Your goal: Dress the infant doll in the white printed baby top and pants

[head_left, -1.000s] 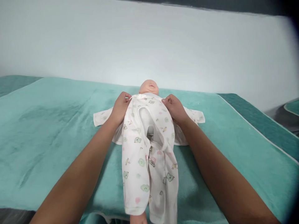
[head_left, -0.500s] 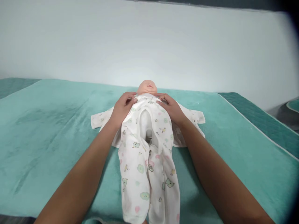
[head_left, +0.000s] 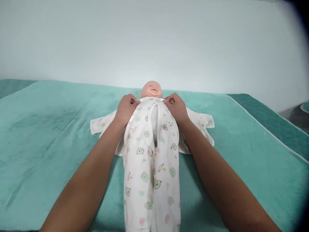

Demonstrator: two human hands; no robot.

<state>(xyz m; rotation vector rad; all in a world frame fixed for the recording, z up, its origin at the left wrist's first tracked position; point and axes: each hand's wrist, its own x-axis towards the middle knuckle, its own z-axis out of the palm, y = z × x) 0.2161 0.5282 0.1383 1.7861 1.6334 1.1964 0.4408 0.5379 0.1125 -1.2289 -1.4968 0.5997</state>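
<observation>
Trousers point(head_left: 138, 167), white with a pastel print, are spread lengthwise over the front of a doll point(head_left: 151, 90), their upper edge drawn up to just below its chin. That edge is gripped at both corners: the left corner is pinched between thumb and fingers of the left hand point(head_left: 126, 108), the right corner by the right hand point(head_left: 177, 107). The long axis is run almost straight back from the chin toward the wearer, between the two hands, so that neither hand is placed clearly nearer; both legs are extended toward the wearer and cut off by the lower border. Whether the doll's legs are contained inside cannot be told. Beneath, a white top point(head_left: 99, 125) is laid with its sleeves stretched out to either side, and everything is supported by a teal cover point(head_left: 53, 154).
</observation>
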